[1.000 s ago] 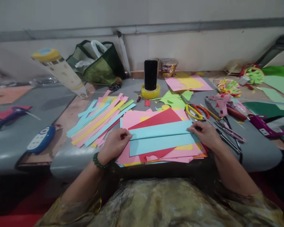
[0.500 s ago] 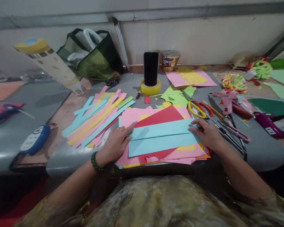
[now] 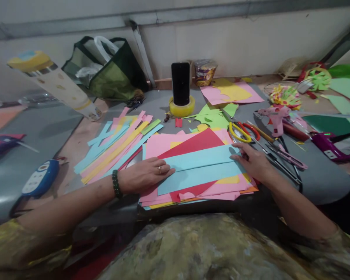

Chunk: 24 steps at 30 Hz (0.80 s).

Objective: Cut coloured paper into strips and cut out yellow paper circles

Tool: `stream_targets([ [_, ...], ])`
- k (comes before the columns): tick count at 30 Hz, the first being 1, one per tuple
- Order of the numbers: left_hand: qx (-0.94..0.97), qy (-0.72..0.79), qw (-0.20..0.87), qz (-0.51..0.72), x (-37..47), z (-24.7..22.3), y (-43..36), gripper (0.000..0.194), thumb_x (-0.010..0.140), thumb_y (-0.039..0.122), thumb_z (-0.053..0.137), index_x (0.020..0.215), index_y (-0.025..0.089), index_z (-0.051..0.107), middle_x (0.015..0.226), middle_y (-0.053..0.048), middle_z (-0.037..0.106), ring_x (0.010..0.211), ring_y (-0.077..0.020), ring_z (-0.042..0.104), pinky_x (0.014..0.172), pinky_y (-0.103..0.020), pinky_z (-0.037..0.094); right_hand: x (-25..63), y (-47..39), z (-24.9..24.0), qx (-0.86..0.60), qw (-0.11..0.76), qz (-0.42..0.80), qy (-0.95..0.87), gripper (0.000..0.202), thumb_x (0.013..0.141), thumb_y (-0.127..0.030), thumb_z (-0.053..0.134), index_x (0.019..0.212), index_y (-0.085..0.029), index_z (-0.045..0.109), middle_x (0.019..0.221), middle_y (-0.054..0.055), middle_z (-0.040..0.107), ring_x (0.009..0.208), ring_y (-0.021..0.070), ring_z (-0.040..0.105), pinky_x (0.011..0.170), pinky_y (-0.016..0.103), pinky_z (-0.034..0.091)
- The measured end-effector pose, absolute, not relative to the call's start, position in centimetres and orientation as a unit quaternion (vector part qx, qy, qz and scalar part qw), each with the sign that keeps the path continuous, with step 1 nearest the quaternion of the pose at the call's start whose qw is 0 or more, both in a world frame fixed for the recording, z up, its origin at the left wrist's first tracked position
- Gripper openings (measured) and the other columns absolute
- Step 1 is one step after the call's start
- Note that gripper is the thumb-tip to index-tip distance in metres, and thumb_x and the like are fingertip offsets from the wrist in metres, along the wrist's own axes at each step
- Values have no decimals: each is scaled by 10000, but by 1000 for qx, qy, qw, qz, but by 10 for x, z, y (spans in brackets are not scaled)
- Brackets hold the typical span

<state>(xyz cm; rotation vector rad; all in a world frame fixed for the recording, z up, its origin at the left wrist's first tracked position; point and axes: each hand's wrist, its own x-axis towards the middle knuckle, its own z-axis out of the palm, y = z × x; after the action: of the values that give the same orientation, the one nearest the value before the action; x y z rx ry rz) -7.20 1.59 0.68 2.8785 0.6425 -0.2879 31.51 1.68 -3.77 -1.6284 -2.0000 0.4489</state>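
Observation:
A folded light-blue paper (image 3: 201,168) lies on top of a stack of pink, red and yellow sheets (image 3: 192,146) at the table's near edge. My left hand (image 3: 147,174) lies flat, fingers stretched, pressing on the blue paper's left end along its fold. My right hand (image 3: 251,162) rests on the paper's right end, fingertips at the fold. Neither hand grips anything.
A fan of cut paper strips (image 3: 119,144) lies to the left. A phone (image 3: 180,83) stands in a yellow tape roll behind the stack. Scissors (image 3: 242,132), a pink glue gun (image 3: 275,116) and other tools lie to the right. A green bag (image 3: 107,72) leans on the wall.
My left hand has opened from a loose fist to a flat palm and slid rightward along the blue paper's fold. The right hand has stayed at the right end.

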Motion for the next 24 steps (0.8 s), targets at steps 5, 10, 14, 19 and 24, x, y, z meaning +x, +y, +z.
stream_targets([
  [5, 966, 212, 121, -83, -64, 6, 17, 546, 901, 104, 371, 1429, 148, 500, 1191, -143, 667, 1028, -249, 620, 913, -344, 484, 314, 17, -40, -606, 263, 163, -733, 428, 863, -537, 584, 1112, -203, 680, 619, -13, 555, 523, 165, 484, 534, 289, 408],
  [10, 957, 229, 149, -98, -52, 12, 15, 605, 870, 189, 382, 1465, 124, 474, 1080, -127, 677, 924, -253, 639, 857, -346, 491, 314, 17, -42, -608, 267, 169, -728, 455, 864, -553, 577, 1121, -192, 681, 602, -23, 532, 509, 157, 462, 530, 287, 404],
  [14, 953, 239, 144, -123, -36, 17, 19, 628, 901, 322, 388, 1496, 132, 448, 996, -116, 687, 792, -246, 648, 735, -333, 482, 314, 18, -42, -605, 275, 178, -726, 458, 858, -559, 574, 1112, -194, 684, 590, -26, 519, 515, 157, 447, 523, 287, 395],
  [19, 945, 255, 135, -151, -18, 24, 25, 643, 894, 349, 438, 1522, 214, 426, 758, -46, 677, 658, -225, 627, 621, -300, 432, 313, 18, -42, -604, 272, 192, -724, 390, 851, -501, 596, 1096, -212, 686, 612, -16, 551, 525, 159, 460, 532, 288, 407],
  [24, 956, 236, 83, -151, -4, 33, 25, 573, 944, 454, 463, 1460, 206, 492, 866, -97, 689, 749, -262, 644, 647, -332, 462, 313, 19, -41, -608, 263, 204, -721, 345, 818, -393, 623, 1106, -213, 684, 625, -18, 563, 542, 163, 481, 554, 285, 425],
])
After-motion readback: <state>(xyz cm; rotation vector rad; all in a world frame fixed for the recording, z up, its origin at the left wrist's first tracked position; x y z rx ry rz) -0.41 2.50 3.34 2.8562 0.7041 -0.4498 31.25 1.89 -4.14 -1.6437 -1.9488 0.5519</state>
